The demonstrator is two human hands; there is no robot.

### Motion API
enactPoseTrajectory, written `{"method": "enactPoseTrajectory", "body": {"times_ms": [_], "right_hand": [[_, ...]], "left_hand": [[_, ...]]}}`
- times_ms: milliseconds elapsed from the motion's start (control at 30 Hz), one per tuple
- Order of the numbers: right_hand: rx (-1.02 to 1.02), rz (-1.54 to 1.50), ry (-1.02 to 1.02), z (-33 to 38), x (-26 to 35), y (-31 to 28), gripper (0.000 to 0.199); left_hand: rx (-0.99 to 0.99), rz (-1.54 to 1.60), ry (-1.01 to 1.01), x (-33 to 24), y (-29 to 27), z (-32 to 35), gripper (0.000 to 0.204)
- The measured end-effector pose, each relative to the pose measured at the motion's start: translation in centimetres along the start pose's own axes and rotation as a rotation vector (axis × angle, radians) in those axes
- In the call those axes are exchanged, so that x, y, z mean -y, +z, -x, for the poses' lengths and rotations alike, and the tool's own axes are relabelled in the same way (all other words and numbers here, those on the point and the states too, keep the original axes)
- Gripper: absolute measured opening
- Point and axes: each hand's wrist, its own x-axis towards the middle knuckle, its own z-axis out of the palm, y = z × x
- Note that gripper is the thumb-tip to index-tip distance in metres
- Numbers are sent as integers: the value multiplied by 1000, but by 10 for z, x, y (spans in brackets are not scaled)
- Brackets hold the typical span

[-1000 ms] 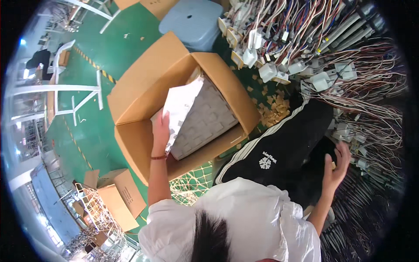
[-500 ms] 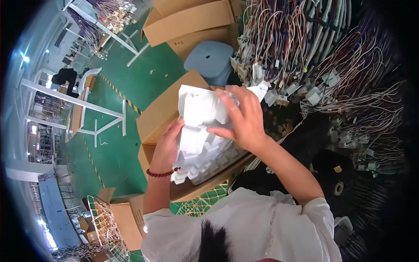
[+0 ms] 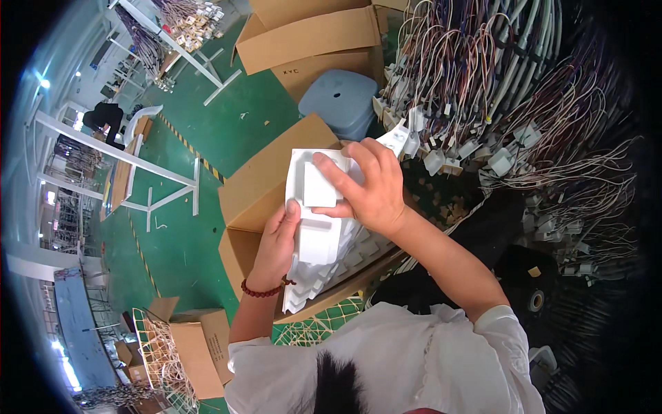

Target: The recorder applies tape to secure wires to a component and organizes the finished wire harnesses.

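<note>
Over an opened cardboard box (image 3: 265,169), I hold a white moulded plastic tray (image 3: 317,241) with raised rectangular blocks and hollows. My left hand (image 3: 274,245), a beaded bracelet at its wrist, grips the tray's left edge, thumb on top and fingers mostly hidden beneath. My right hand (image 3: 376,186) curls over the far right part, its thumb and index finger around one raised block. Whether that block is a separate piece, I cannot tell. More white stepped trays (image 3: 358,259) lie close together below, inside the box.
A blue plastic stool (image 3: 338,100) stands beyond the box, beside another large carton (image 3: 314,41). Bundles of wires with white connectors (image 3: 476,83) hang at the right. White metal frames (image 3: 117,155) stand at left, and a carton (image 3: 196,355) sits beside netting at lower left.
The tray has tilted flatter toward me and its hollows show more clearly. My left hand has shifted slightly right and nearer; my right hand has moved slightly left, its fingers closer round the block.
</note>
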Motion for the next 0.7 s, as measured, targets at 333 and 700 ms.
{"method": "enactPoseTrajectory", "body": {"times_ms": [333, 700], "right_hand": [[478, -1020, 838, -24, -35, -12, 53], [619, -572, 649, 62, -43, -6, 79]], "left_hand": [[-94, -289, 97, 1, -29, 9, 46], [-288, -69, 11, -7, -56, 23, 45]]}}
